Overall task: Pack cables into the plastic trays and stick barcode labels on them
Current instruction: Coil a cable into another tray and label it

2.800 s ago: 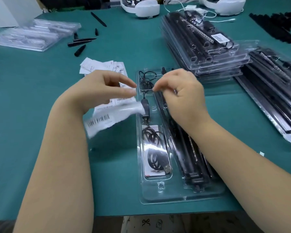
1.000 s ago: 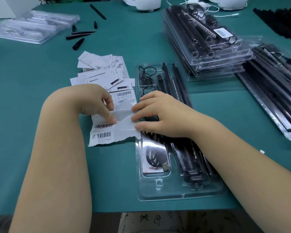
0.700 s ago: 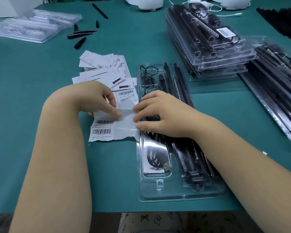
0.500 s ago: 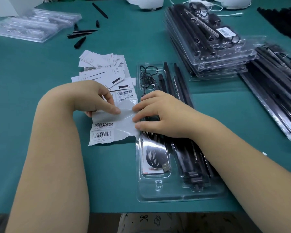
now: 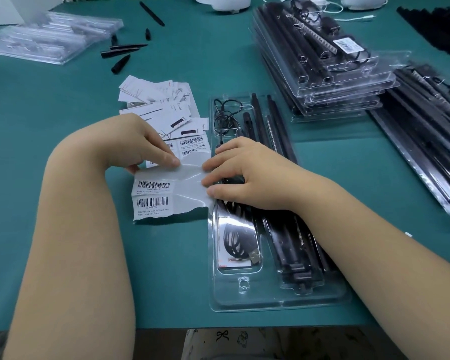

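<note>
Head view | your left hand [image 5: 130, 144] pinches label sheet [image 5: 166, 196] at top edge | right hand [image 5: 247, 178] fingers flat, pressing its 3 o'clock edge | tray [image 5: 278, 300] lies at 3 o'clock, long axis 12-to-6, right hand nearer.

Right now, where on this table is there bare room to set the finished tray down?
Bare mat lies at the left, between the empty trays and the left hand, and at the right between the open tray and the side trays. The middle is crowded by the label sheet, cards and stack.
</note>
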{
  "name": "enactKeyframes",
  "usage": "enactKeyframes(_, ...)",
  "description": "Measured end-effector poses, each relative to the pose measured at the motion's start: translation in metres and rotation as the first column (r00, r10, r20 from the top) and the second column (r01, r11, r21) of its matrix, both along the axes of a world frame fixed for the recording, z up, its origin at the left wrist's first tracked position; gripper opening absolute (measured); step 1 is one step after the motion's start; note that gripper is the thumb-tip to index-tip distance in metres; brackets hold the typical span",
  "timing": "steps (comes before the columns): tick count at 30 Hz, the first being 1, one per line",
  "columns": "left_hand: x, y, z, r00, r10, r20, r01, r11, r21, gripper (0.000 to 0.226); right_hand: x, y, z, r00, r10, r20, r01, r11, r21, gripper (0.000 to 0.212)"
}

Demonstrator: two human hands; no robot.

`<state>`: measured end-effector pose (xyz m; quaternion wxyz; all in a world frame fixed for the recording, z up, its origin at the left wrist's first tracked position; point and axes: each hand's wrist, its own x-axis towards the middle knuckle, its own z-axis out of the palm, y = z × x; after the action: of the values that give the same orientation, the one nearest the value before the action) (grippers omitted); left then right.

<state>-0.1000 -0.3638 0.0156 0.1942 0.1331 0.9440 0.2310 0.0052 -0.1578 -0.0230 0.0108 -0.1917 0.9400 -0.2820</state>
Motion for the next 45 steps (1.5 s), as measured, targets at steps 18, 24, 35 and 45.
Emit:
enactKeyframes(18,-0.003,-0.004,-0.002,0.995,0.101,-0.01,-0.101,0.993,-0.055,0.008,0.004,-0.004,0.002,0.998,0.044,-0.053,-0.04,0.996,0.078,0.024)
enactKeyframes(24,-0.006,-0.004,0.002,0.906,0.262,-0.332,-0.302,0.951,-0.073,0.02,0.01,-0.013,0.001,0.973,0.201,-0.113,-0.167,0.952,0.257,0.038)
enactKeyframes(35,0.035,0.064,0.003,0.431,0.221,-0.875,0.282,0.888,0.363,0.02,-0.001,0.002,0.013,0.923,-0.237,0.303,0.384,0.51,-0.77,0.036)
enactKeyframes(45,0.054,0.086,-0.01,0.547,-0.2,-0.813,0.534,0.831,0.155,0.024,-0.002,0.032,0.018,0.798,-0.448,0.402,0.59,0.448,-0.672,0.008)
